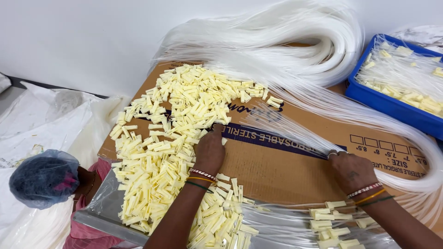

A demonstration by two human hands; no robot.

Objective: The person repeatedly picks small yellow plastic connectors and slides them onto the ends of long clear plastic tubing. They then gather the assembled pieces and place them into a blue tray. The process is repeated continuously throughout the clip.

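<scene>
two hands: left hand (210,150) pinching pale-yellow plastic clips (184,106), right hand (351,169) gripping clear tubes (295,131).

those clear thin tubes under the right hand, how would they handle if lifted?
The clear tubes are probably floppy: the bundle loops and fans across the cardboard. Likely light, being so thin. Strands may slip apart, since only the right hand pins them.

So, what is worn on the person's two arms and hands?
Both forearms are bare, with no sleeves and no gloves. The left hand has thin bangles at the wrist: one beaded white and red, one orange, one green. The right hand wears a matching set and a ring on one finger.
</scene>
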